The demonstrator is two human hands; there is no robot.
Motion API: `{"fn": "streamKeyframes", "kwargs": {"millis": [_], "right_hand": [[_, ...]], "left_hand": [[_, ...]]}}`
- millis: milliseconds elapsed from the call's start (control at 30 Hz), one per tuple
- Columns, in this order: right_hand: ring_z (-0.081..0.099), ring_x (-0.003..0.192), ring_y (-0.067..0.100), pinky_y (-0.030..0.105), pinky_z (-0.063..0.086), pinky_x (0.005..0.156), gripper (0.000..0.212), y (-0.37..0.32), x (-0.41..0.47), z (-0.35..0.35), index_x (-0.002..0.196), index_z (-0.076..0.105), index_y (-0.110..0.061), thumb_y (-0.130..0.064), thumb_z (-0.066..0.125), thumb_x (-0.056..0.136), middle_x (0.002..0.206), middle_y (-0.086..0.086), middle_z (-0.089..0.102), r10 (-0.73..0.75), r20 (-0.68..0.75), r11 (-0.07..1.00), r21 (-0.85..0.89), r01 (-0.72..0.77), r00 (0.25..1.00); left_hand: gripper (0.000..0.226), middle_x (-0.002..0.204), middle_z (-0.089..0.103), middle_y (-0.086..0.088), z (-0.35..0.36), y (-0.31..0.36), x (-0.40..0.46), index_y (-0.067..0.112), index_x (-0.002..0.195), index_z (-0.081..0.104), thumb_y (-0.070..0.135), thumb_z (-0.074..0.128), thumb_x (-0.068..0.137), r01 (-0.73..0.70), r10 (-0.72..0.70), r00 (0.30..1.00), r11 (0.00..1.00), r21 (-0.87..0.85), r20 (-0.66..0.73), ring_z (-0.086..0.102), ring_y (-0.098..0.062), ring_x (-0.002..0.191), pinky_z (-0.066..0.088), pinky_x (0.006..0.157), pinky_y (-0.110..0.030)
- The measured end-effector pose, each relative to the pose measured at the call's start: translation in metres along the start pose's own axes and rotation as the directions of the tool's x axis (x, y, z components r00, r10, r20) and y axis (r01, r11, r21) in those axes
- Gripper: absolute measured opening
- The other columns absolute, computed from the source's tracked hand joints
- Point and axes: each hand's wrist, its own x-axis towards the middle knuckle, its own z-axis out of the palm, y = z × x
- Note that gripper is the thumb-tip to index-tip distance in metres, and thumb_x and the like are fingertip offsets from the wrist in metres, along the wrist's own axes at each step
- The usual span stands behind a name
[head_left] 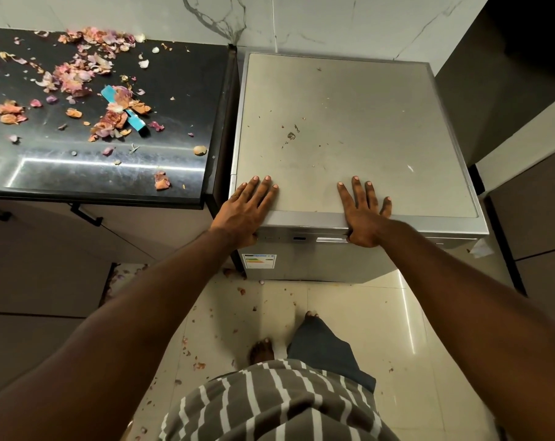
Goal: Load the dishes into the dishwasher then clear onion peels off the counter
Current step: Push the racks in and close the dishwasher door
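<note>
Head view: dishwasher [349, 128], door closed and facing the person, is pressed under spread left hand [247, 208] and right hand [363, 214]; onion peels [78, 78] are scattered left of it.

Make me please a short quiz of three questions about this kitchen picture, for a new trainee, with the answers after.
1. True or false: the left hand and the right hand both lie with straight fingers on top of the dishwasher.
2. Where are most of the onion peels?
A. on the black counter
B. on top of the dishwasher
C. in a hand
3. Fill in: among the peels lies a blue ____.

Key
1. True; the thumbs hook over the front edge.
2. A; some peels also lie on the floor.
3. Tool; half covered, so its kind is unclear.
</note>
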Motion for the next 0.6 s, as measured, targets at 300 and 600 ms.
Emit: {"fn": "streamKeyframes", "kwargs": {"millis": [300,600], "right_hand": [[-0.04,0.149,0.031,0.066,-0.012,0.121,0.126,0.0,-0.005,-0.003,0.155,-0.035,-0.035,-0.01,0.072,0.093,0.158,0.001,-0.05,-0.026,0.012,1.0,0.003,0.026,1.0],[-0.042,0.147,0.031,0.067,-0.012,0.121,0.131,0.004,-0.002,-0.002,0.153,-0.038,-0.037,-0.015,0.075,0.092,0.156,0.0,-0.052,-0.04,0.018,0.999,0.004,0.04,0.999]], "left_hand": [[0.141,0.171,-0.011,-0.019,-0.002,0.002,0.0,0.012,0.163,-0.014,0.042,0.089,0.071,0.022,-0.022,0.999,1.0,-0.012,0.026,-0.008,-0.039,0.158,0.006,0.129,-0.05],[0.136,0.168,-0.002,-0.03,0.004,0.023,0.007,0.007,0.163,-0.004,0.061,0.082,0.073,0.124,-0.124,0.992,0.992,0.003,0.002,0.002,-0.052,0.155,0.017,0.123,-0.066]]}}
